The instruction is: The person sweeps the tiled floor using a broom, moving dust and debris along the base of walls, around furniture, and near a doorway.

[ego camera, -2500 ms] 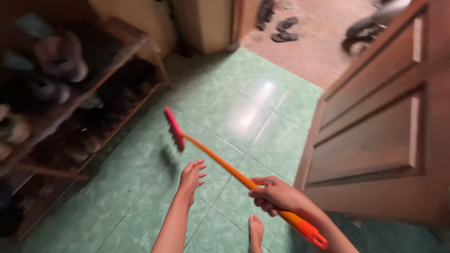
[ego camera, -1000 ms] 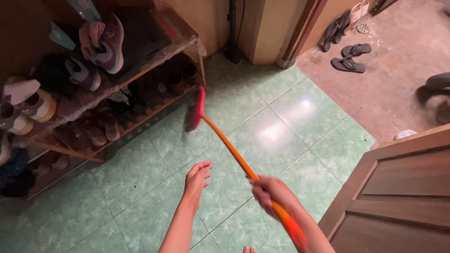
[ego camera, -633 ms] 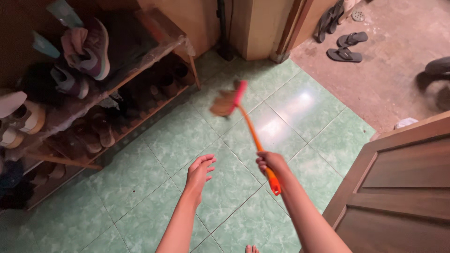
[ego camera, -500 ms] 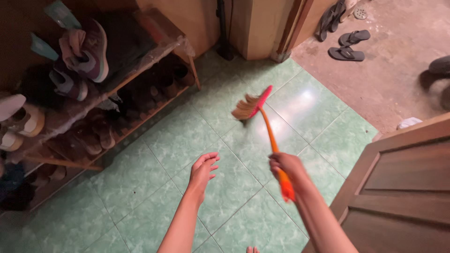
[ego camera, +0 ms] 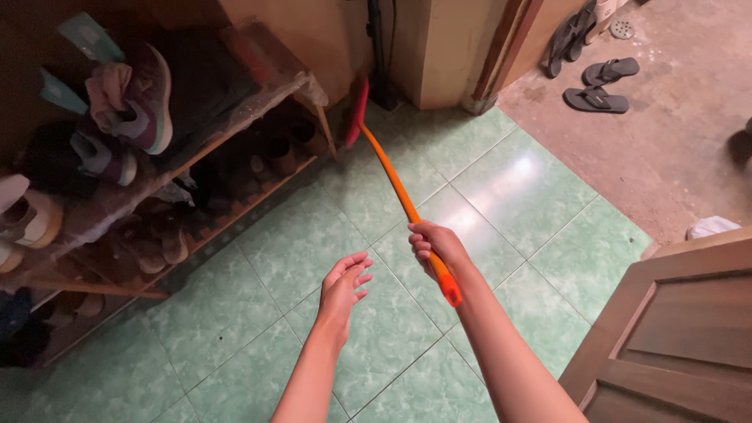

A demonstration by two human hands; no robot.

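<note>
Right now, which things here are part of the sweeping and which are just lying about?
In use:
broom, gripped by the right hand
green tiled floor

Lying about:
shoe rack
sandals
wooden door
left hand, open and empty

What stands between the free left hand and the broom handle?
Nothing visible. The left hand hangs open over bare green floor, beside the orange broom handle held by the right hand; only air separates them.
</note>
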